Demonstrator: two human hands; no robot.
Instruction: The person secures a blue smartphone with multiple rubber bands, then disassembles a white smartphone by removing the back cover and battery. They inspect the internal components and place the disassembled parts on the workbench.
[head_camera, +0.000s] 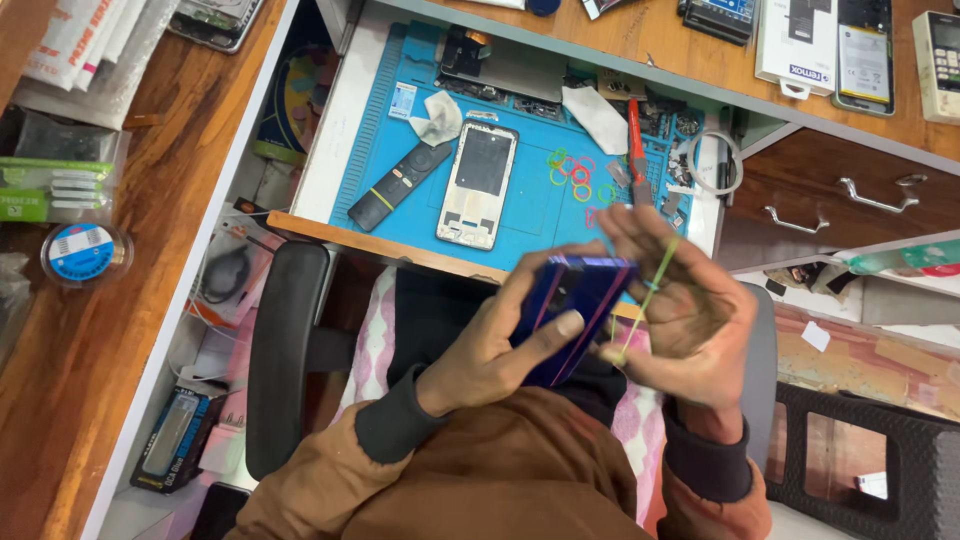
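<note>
The left hand (490, 345) clamps the glossy blue phone (575, 310) steady while the right hand (680, 300), fingers spread, stretches a thin green rubber band (648, 290) taut beside it.

Wooden desk (80, 350) (2 drawers (850, 200)), black chair (285, 350).
</note>
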